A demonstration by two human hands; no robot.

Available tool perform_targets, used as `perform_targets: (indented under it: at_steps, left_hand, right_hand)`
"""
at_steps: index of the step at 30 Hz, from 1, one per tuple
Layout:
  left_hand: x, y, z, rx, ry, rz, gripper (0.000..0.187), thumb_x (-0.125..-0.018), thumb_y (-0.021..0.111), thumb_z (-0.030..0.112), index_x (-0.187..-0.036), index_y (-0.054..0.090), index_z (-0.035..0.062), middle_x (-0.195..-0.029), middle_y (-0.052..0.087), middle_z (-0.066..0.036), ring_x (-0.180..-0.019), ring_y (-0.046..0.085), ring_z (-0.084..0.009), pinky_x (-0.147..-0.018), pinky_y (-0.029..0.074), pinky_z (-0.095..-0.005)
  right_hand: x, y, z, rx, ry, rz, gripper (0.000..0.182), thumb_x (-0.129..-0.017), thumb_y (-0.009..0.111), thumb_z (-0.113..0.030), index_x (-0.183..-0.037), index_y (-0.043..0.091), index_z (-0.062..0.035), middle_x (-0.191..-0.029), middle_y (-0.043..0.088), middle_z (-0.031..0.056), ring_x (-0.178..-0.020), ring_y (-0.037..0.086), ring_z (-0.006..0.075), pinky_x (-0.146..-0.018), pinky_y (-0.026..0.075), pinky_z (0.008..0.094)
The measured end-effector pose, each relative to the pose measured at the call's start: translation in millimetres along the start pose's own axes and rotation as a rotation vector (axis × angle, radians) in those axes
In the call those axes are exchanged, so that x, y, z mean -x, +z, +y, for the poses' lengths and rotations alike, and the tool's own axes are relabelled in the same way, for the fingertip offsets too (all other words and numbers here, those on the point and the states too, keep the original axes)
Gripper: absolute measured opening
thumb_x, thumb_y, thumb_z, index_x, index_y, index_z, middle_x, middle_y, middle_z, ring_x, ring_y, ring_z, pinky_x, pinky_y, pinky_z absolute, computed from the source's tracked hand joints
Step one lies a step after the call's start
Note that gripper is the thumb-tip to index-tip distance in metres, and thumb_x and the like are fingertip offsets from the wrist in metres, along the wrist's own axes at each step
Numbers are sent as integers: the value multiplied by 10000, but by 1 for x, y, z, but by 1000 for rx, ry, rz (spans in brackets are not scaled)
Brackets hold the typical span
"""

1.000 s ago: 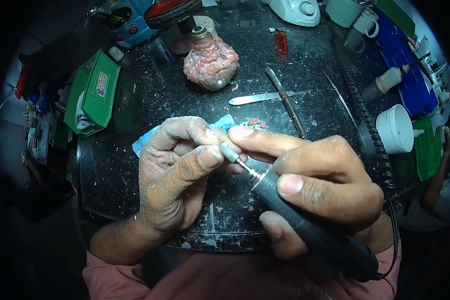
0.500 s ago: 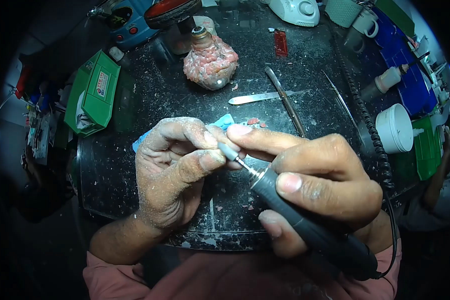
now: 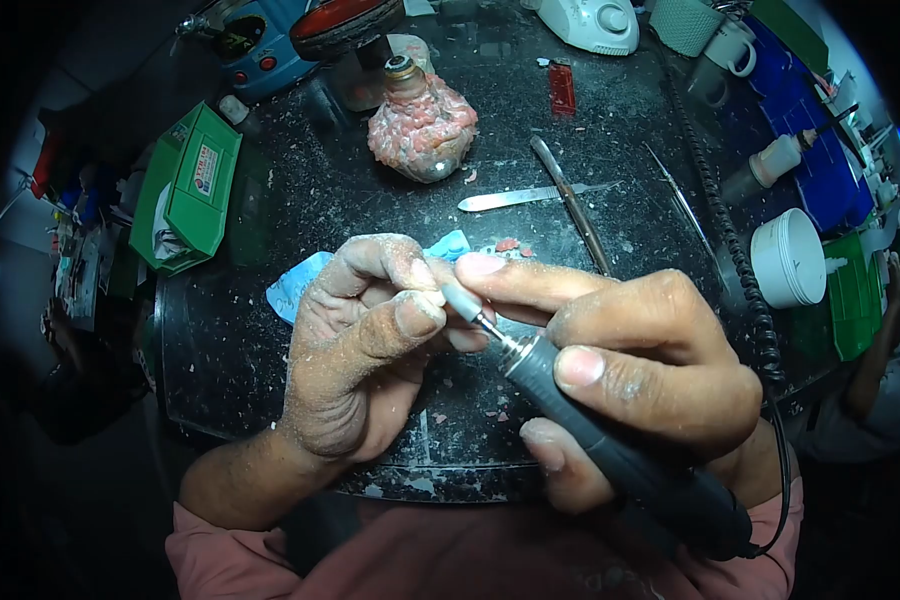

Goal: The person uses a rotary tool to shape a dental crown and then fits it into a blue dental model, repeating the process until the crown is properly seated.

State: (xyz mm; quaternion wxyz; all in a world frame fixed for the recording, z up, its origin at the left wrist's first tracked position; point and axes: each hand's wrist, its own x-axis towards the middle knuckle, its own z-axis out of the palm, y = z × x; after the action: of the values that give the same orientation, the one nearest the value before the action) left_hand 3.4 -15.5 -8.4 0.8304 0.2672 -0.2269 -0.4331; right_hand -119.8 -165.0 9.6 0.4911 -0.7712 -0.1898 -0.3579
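Observation:
My right hand grips a black rotary handpiece. Its grey tapered grinding bit points up and left, close against the fingertips of my left hand. White dust coats that left hand, whose thumb and fingers are pinched together. Whatever they hold is too small and covered to make out. My right index fingertip reaches over to the left fingers beside the bit. Behind the hands lie a crumpled blue piece and some pink crumbs.
A scalpel handle, a brown-handled tool and a thin probe lie beyond my hands. Farther back stands a spirit lamp crusted with pink wax. A green bin is left; a white tub and coiled cord are right.
My left hand has shifted slightly right and rolled, uncovering more of the blue piece behind it. The handpiece and right hand have barely moved.

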Motion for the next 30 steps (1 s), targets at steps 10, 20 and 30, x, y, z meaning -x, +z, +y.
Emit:
perform_targets:
  at_steps: [10, 20, 30]
  left_hand:
    - [1, 2, -1, 36, -10, 17, 150, -903, 574, -3, -1049, 536, 6, -967, 600, -161, -938, 645, -242, -828, 574, -351]
    - [-1, 1, 2, -51, 41, -41, 156, -871, 609, -31, -1014, 553, -1, -931, 626, -175, -915, 644, -262, -857, 548, -396]
    - [-1, 3, 2, -171, 100, -20, 181, -841, 644, -46, -986, 550, 5, -935, 638, -186, -893, 656, -262, -834, 556, -397]
  right_hand:
    - [0, 2, -3, -9, 1, -16, 388, -812, 682, -12, -1144, 482, -31, -995, 492, 152, -1057, 583, 508, -891, 534, 547]
    - [1, 3, -6, -38, 34, 11, 369, -820, 678, -1, -1128, 478, -40, -995, 497, 151, -1068, 575, 506, -893, 532, 560]
    - [0, 3, 4, 11, -42, 31, 363, -834, 657, -37, -1126, 443, -20, -969, 495, 166, -994, 617, 422, -873, 543, 562]
